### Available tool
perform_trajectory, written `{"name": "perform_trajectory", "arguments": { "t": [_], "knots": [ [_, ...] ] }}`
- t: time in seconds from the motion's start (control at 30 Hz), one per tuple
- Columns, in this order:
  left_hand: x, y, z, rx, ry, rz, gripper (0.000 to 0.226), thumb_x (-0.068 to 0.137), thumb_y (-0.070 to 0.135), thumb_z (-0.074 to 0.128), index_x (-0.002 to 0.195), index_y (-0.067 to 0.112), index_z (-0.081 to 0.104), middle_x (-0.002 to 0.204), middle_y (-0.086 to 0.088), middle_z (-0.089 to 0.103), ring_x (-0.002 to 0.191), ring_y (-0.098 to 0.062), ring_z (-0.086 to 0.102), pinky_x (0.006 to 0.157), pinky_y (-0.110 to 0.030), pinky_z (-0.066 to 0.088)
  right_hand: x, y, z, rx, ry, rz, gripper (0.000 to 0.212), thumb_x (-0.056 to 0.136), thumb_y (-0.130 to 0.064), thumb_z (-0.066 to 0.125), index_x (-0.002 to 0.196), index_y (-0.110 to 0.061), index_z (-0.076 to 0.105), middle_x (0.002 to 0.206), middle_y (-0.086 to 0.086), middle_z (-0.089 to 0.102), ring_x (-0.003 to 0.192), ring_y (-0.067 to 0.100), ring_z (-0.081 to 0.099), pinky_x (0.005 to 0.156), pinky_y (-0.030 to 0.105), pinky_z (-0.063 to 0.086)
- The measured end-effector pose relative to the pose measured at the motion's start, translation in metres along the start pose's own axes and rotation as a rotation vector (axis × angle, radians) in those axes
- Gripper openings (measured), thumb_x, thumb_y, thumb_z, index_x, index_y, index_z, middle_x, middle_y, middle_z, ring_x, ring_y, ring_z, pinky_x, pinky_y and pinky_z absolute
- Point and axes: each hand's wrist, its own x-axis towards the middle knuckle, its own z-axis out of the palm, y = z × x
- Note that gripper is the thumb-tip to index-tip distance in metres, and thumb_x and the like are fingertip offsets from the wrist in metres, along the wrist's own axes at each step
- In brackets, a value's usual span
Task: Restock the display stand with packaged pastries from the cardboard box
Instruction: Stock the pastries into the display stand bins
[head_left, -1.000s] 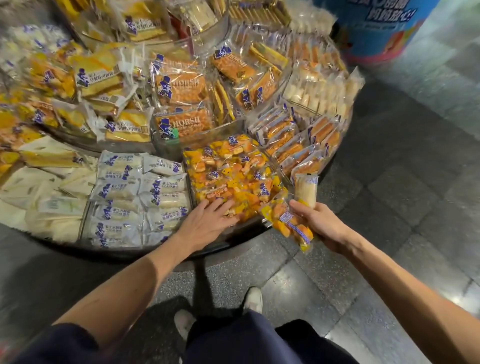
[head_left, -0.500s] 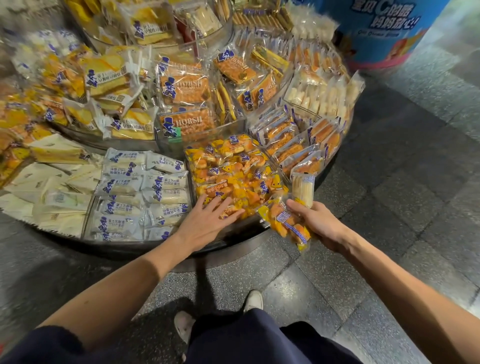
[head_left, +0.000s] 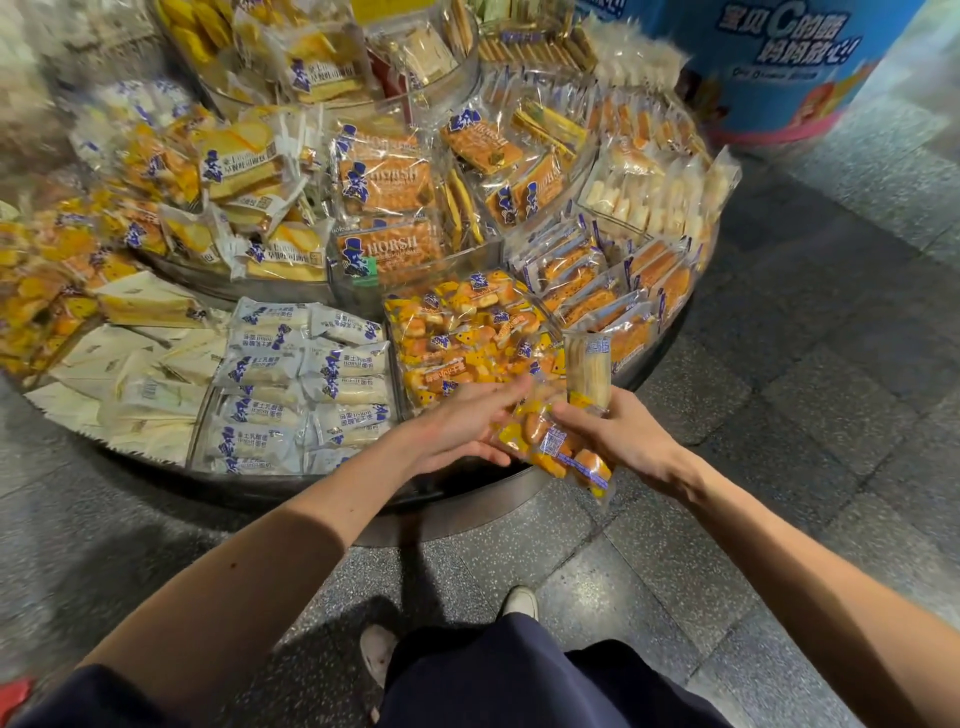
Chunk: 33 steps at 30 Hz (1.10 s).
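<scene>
R hand (head_left: 623, 441) curled tight round a clear plastic packet of small orange-yellow pastries (head_left: 550, 447) plus a pale upright wrapped bar (head_left: 587, 369), at the near rim of the round tiered display stand (head_left: 467, 512). L hand (head_left: 457, 426) spread, fingers straight, at the packet's left edge.

Left hand (head_left: 457, 428) flat, right hand (head_left: 621, 439) curled, gripping

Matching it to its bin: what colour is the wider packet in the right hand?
The packet is yellow-orange, clear film; head view.
</scene>
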Motion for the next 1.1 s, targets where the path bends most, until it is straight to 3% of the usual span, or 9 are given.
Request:
{"name": "perform_trajectory", "arguments": {
  "t": [0.2, 0.33, 0.47, 0.57, 0.67, 0.77, 0.8, 0.87, 1.1],
  "knots": [
    [0.005, 0.005, 0.009, 0.251, 0.093, -0.008, 0.032, 0.099, 0.037, 0.056, 0.097, 0.008, 0.069, 0.105, -0.008, 0.068, 0.077, -0.017, 0.055, 0.049, -0.019, 0.036, -0.001, 0.005, -0.005, 0.03, 0.014, 0.023, 0.042, 0.084, -0.054, 0.058, 0.106, -0.02, 0.068, 0.102, 0.003, 0.076, 0.093, 0.014, 0.073, 0.083, 0.026, 0.056],
    [0.008, 0.018, 0.007, 0.227, 0.2, 0.107, 0.021, 0.1, 0.022, 0.056, 0.118, 0.014, 0.063, 0.12, -0.002, 0.061, 0.077, -0.014, 0.054, 0.046, -0.019, 0.043, 0.015, 0.013, -0.019, 0.132, 0.233, 0.131, 0.049, 0.099, -0.053, 0.047, 0.109, -0.01, 0.067, 0.095, 0.002, 0.075, 0.082, 0.014, 0.071, 0.077, 0.037, 0.055],
    [0.013, 0.034, 0.003, 0.097, 0.271, 0.226, 0.012, 0.096, 0.007, 0.059, 0.106, 0.013, 0.065, 0.121, 0.0, 0.051, 0.1, -0.017, 0.064, 0.068, -0.024, 0.06, 0.025, 0.006, -0.034, 0.274, 0.307, 0.211, 0.036, 0.101, -0.045, 0.05, 0.108, -0.012, 0.063, 0.107, 0.016, 0.072, 0.09, 0.029, 0.071, 0.08, 0.047, 0.06],
    [0.019, 0.042, -0.002, 0.184, 0.316, 0.329, 0.013, 0.094, 0.004, 0.062, 0.095, 0.016, 0.069, 0.106, -0.008, 0.066, 0.097, -0.016, 0.066, 0.078, -0.023, 0.057, 0.031, -0.008, -0.043, 0.306, 0.171, 0.259, 0.037, 0.096, -0.037, 0.063, 0.115, -0.005, 0.062, 0.104, 0.018, 0.072, 0.079, 0.026, 0.073, 0.059, 0.033, 0.061],
    [0.022, 0.046, -0.004, 0.194, 0.287, 0.419, 0.017, 0.096, 0.012, 0.058, 0.094, 0.007, 0.074, 0.094, -0.014, 0.071, 0.089, -0.009, 0.064, 0.077, -0.015, 0.05, 0.043, -0.021, -0.045, 0.244, 0.106, 0.252, 0.042, 0.08, -0.016, 0.079, 0.112, 0.004, 0.059, 0.096, 0.018, 0.072, 0.064, 0.018, 0.072, 0.054, 0.025, 0.058],
    [0.035, 0.046, -0.005, 0.276, 0.351, 0.453, 0.016, 0.096, 0.021, 0.061, 0.088, 0.017, 0.075, 0.1, 0.003, 0.072, 0.095, 0.008, 0.062, 0.092, -0.02, 0.049, 0.068, -0.023, -0.047, 0.062, 0.171, 0.178, 0.049, 0.072, -0.012, 0.086, 0.111, 0.003, 0.06, 0.101, 0.017, 0.071, 0.084, 0.02, 0.073, 0.078, 0.033, 0.061],
    [0.043, 0.044, -0.007, 0.413, 0.412, 0.472, 0.005, 0.09, 0.023, 0.07, 0.091, 0.022, 0.074, 0.105, 0.007, 0.07, 0.098, 0.005, 0.061, 0.097, -0.026, 0.047, 0.075, -0.024, -0.046, -0.001, 0.193, 0.153, 0.049, 0.071, -0.013, 0.087, 0.112, 0.002, 0.062, 0.103, 0.015, 0.071, 0.092, 0.024, 0.071, 0.086, 0.038, 0.059],
    [0.058, 0.038, -0.01, 0.644, 0.472, 0.449, 0.028, 0.082, 0.024, 0.08, 0.109, 0.026, 0.072, 0.118, 0.009, 0.062, 0.108, -0.004, 0.054, 0.101, -0.03, 0.039, 0.088, -0.026, -0.045, -0.106, 0.222, 0.104, 0.039, 0.074, -0.01, 0.085, 0.105, -0.005, 0.062, 0.095, 0.006, 0.069, 0.092, 0.023, 0.067, 0.088, 0.038, 0.056],
    [0.099, 0.024, -0.019, 0.912, 0.44, 0.397, 0.051, 0.089, 0.015, 0.071, 0.138, 0.017, 0.056, 0.139, 0.001, 0.042, 0.127, -0.013, 0.043, 0.111, -0.035, 0.035, 0.128, -0.014, -0.036, -0.259, 0.26, 0.074, 0.042, 0.077, -0.019, 0.085, 0.113, -0.008, 0.066, 0.1, 0.006, 0.071, 0.096, 0.024, 0.068, 0.09, 0.047, 0.057]
  ]
}}
